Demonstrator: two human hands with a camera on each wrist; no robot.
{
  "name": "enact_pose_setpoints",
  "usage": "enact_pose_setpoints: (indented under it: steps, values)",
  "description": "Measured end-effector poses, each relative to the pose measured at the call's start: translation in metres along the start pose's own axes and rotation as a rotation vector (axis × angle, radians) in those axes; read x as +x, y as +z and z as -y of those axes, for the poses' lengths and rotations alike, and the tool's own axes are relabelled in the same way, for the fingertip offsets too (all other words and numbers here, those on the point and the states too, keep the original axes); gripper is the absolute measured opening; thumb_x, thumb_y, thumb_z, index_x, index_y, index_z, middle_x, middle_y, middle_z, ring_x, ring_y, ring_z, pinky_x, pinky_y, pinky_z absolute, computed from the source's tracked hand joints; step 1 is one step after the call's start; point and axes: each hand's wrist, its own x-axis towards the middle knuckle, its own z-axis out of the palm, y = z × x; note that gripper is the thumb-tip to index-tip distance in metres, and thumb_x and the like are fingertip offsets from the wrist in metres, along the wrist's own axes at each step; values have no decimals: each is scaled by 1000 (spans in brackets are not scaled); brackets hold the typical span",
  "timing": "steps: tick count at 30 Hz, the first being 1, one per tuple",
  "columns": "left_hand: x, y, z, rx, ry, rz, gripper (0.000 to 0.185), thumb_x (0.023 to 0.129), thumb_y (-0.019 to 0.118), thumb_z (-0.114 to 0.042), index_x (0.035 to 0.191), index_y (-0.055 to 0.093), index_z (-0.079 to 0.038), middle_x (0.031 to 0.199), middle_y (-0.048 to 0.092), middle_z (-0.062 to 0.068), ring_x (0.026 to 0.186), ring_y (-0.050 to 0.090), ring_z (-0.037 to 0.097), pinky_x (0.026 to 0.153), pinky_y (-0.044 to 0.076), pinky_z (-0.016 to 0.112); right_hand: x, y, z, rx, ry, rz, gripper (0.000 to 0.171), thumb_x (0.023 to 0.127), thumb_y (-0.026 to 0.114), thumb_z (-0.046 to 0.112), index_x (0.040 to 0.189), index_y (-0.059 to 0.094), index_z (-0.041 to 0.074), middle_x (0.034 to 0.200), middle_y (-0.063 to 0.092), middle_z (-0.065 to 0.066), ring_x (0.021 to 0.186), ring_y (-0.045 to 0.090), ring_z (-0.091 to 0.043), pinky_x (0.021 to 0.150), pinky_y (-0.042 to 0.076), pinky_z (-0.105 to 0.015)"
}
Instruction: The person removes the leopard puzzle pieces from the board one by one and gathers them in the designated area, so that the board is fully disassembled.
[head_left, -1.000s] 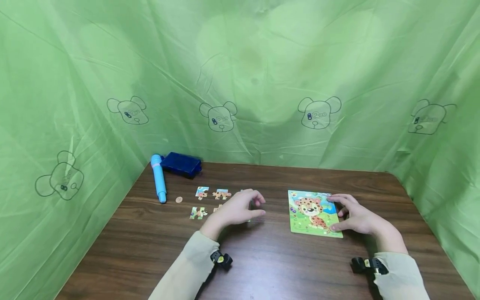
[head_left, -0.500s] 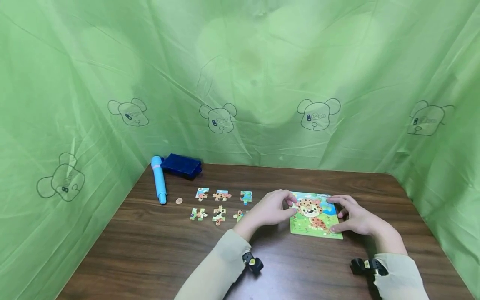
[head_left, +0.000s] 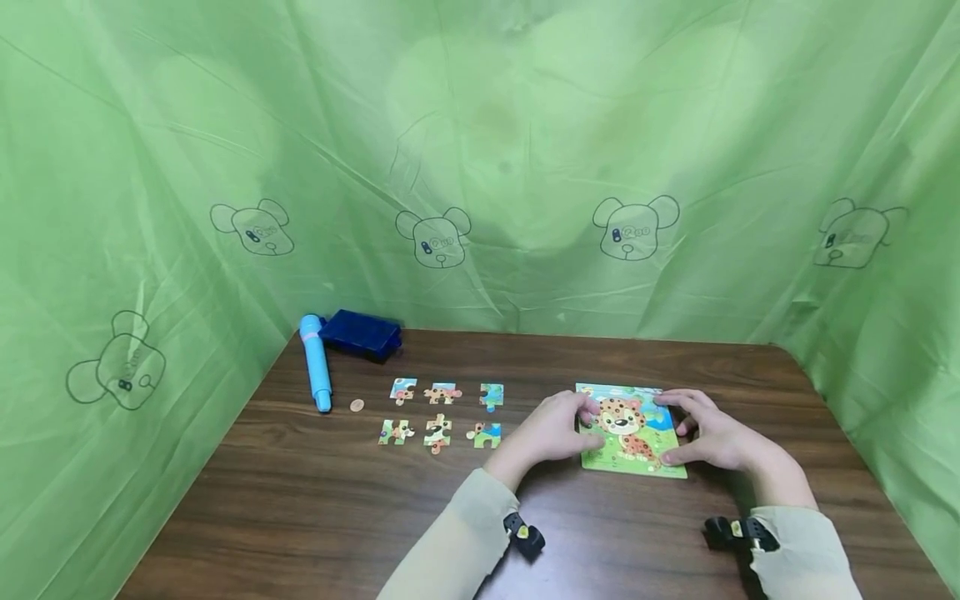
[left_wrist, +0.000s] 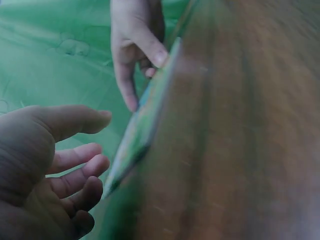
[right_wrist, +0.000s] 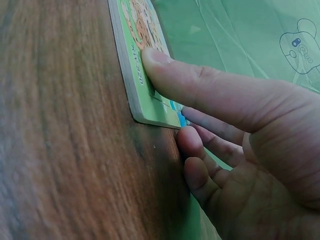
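A square jigsaw puzzle board [head_left: 628,458] with a spotted leopard cub lies on the table, right of the middle. My right hand [head_left: 716,437] holds it at its right edge: in the right wrist view the thumb [right_wrist: 185,80] presses on the face while other fingertips curl at the side. At the left edge is my left hand [head_left: 551,429], thumb and fingers apart. The left wrist view shows that hand [left_wrist: 55,165] loosely curled beside the board [left_wrist: 145,122], nothing between thumb and fingers. Whether its fingertips touch the board I cannot tell.
Loose puzzle pieces [head_left: 442,392] lie in two rows left of the board. Beyond them are a small round disc [head_left: 357,406], a light blue tube-shaped marker [head_left: 316,367] and a dark blue box [head_left: 362,333]. Green cloth [head_left: 517,283] hangs along the table's back and sides.
My left hand has moved right from above the loose pieces to the board's left edge, uncovering pieces. My right hand has stayed on the board.
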Motion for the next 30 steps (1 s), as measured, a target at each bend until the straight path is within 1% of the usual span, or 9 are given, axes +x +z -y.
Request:
enact_pose_setpoints:
  steps: [5, 9, 13, 16, 18, 21, 24, 28, 30]
  values:
    - [-1, 7, 3, 96, 25, 36, 39, 87, 91, -37, 117, 75, -19, 102, 62, -11, 94, 53, 1, 90, 45, 19, 0, -1, 1, -14, -5, -6, 95, 81, 99, 20, 158, 47, -2, 155, 33, -26, 100, 53, -23, 79, 46, -27]
    - [-2, 11, 2, 137, 17, 39, 41, 85, 92, -41, 117, 74, -23, 101, 59, -12, 93, 51, 0, 88, 44, 22, -1, -1, 1, -19, -4, -13, 94, 81, 99, 20, 158, 48, -2, 153, 34, -25, 99, 52, -22, 79, 45, -27]
    - [-2, 14, 4, 146, 1, 33, 43, 84, 93, -42, 119, 74, -24, 101, 59, -14, 93, 50, -1, 88, 43, 23, 0, 0, 0, -10, -7, -5, 95, 82, 98, 20, 158, 47, -3, 154, 33, -26, 99, 52, -22, 79, 46, -27]
    - [-2, 15, 4, 149, 2, 27, 43, 85, 93, -42, 120, 74, -25, 101, 58, -14, 94, 50, -2, 89, 42, 23, 1, -1, 0, -6, -15, -7, 95, 81, 99, 21, 158, 47, -2, 154, 33, -26, 99, 54, -22, 79, 47, -27]
    - [-2, 15, 4, 147, 3, 25, 42, 85, 93, -41, 119, 74, -25, 100, 57, -14, 94, 50, -1, 89, 41, 23, 2, -1, 1, -15, -25, -12, 96, 80, 99, 24, 157, 48, -2, 154, 33, -26, 99, 55, -21, 79, 48, -27]
    - [-3, 14, 4, 142, -1, 28, 40, 86, 93, -40, 118, 74, -25, 99, 57, -13, 93, 49, -1, 88, 40, 24, 3, 0, 1, -58, -48, -22, 96, 79, 99, 29, 156, 50, -1, 153, 35, -25, 98, 56, -19, 79, 48, -28]
    - [-4, 14, 4, 138, -10, 33, 40, 87, 93, -40, 117, 73, -25, 98, 57, -14, 92, 48, -1, 87, 39, 23, 4, 2, 3, -114, -64, -40, 95, 78, 100, 33, 154, 54, -1, 152, 39, -25, 99, 58, -21, 81, 51, -33]
    - [-4, 15, 4, 136, -13, 32, 40, 87, 92, -41, 117, 73, -26, 98, 57, -15, 92, 48, -2, 87, 38, 23, 5, 3, 10, -199, -63, -94, 89, 77, 100, 42, 147, 62, 1, 149, 48, -26, 109, 63, -31, 89, 53, -49]
    - [-3, 15, 4, 130, -11, 32, 40, 87, 93, -40, 117, 72, -25, 99, 58, -14, 92, 49, -2, 87, 38, 23, 5, 4, 14, -226, -75, -129, 84, 78, 99, 45, 143, 66, 4, 146, 54, -24, 113, 64, -34, 91, 52, -53]
